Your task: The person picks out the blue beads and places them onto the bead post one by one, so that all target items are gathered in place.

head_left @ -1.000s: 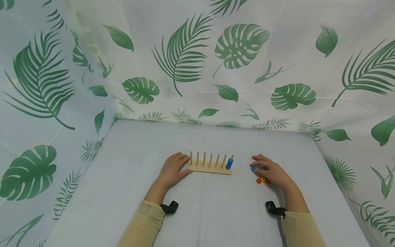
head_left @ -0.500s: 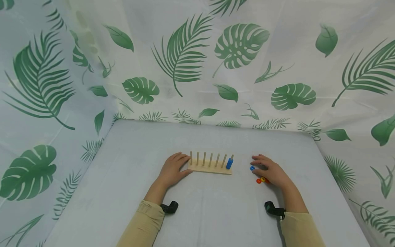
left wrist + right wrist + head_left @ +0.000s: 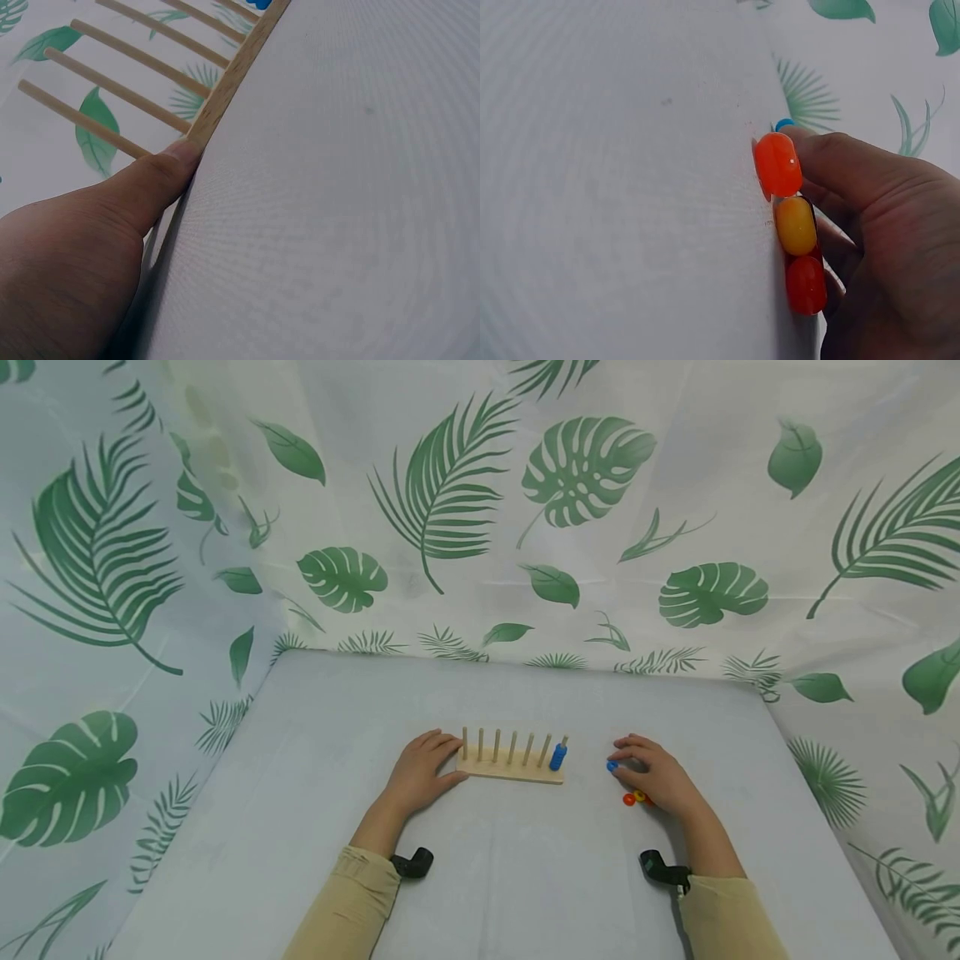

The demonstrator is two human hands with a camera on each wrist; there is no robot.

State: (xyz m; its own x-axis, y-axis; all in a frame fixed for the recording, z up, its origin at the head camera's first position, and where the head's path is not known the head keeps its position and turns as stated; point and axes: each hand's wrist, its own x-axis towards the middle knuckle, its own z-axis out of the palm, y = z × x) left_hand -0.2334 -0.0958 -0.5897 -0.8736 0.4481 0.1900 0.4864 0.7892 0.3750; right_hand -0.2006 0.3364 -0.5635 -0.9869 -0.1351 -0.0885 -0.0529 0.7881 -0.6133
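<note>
My left hand (image 3: 422, 770) holds the left end of a wooden peg board (image 3: 510, 768), its thumb on the front edge and its fingers behind. The board carries a row of upright pegs, and blue rings (image 3: 558, 757) are stacked on the rightmost one. To the right of the board, my right hand (image 3: 660, 777) pinches a loose blue ring (image 3: 612, 766) between thumb and fingertips. In the right wrist view only a sliver of that blue ring (image 3: 784, 124) shows beyond the thumb tip.
Beneath the right hand, an orange ring (image 3: 778, 165), a yellow ring (image 3: 796, 226) and a red ring (image 3: 806, 285) lie close together on the white tabletop (image 3: 525, 860). A leaf-printed curtain (image 3: 480, 527) rises behind the table.
The blue ring at my right fingertips has shifted slightly away from me, and the right wrist has drifted a little left. My left hand and the peg board have stayed put.
</note>
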